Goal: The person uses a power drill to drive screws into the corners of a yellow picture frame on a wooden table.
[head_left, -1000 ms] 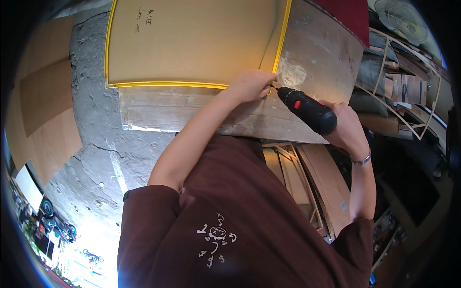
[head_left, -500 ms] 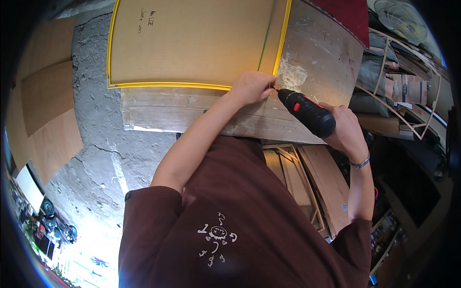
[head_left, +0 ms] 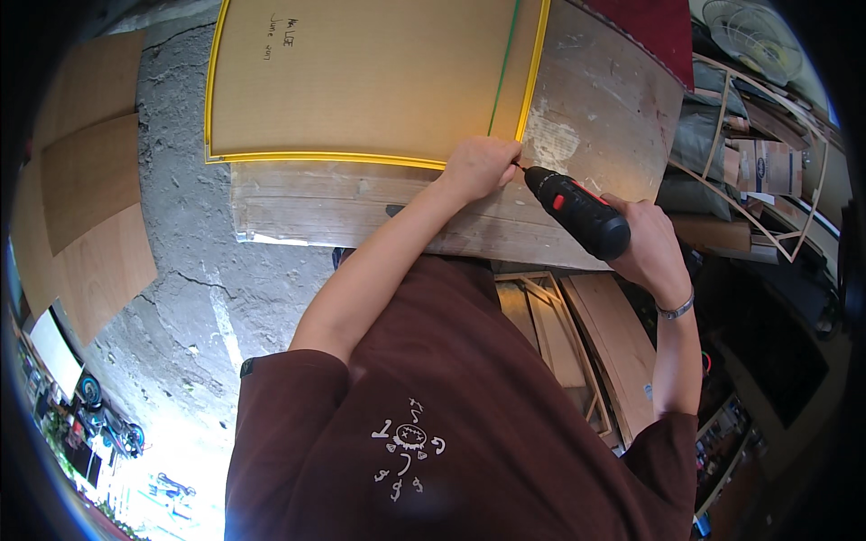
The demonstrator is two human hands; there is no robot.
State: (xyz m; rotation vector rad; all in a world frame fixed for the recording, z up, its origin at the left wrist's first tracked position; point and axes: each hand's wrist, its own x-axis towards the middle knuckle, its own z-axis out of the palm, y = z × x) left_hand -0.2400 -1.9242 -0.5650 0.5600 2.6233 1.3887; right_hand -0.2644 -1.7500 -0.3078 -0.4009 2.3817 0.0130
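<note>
Setting: workshop, cracked concrete floor point(head_left: 180, 270), head view looks straight down over the person's chest.
Bench: worn wooden bench point(head_left: 361, 212) carries the work at arm's reach; bare, paint-stained top shows at the right.
Board: tan board point(head_left: 361, 72) lies flat on the bench, yellow edging point(head_left: 534, 72) on its left, near and right sides, thin green line point(head_left: 503, 68) just inside the right edge. Handwriting near its far left corner, not read.
Corner: near right corner of the board sits under the left hand, so the joint is pinned where the bit meets it.
Left hand: left hand point(head_left: 478, 167) is knuckles up, fingers curled down onto the board corner, pressing rather than gripping; nothing seen inside the hand. Likely steadies edging and bit tip together.
Drill: black and red drill point(head_left: 577, 212) lies low and slanted, bit pointing at the corner from the right, tip touching or hidden at the left fingertips; cannot tell if it has entered.
Right hand: right hand point(head_left: 645, 248) is wrapped tight round the drill's rear grip, wrist with a bracelet point(head_left: 677, 308) behind it, in line with the bit for a straight push.
Left side: plywood sheets point(head_left: 81, 207) lie flat on the floor, well apart from the bench.
Right side: wire rack point(head_left: 767, 180) with boxes stands beside the bench; wooden frames point(head_left: 559, 334) are stacked below its near edge.
Top right: fan point(head_left: 753, 36) and a red sheet point(head_left: 649, 22) beyond the bench.
</note>
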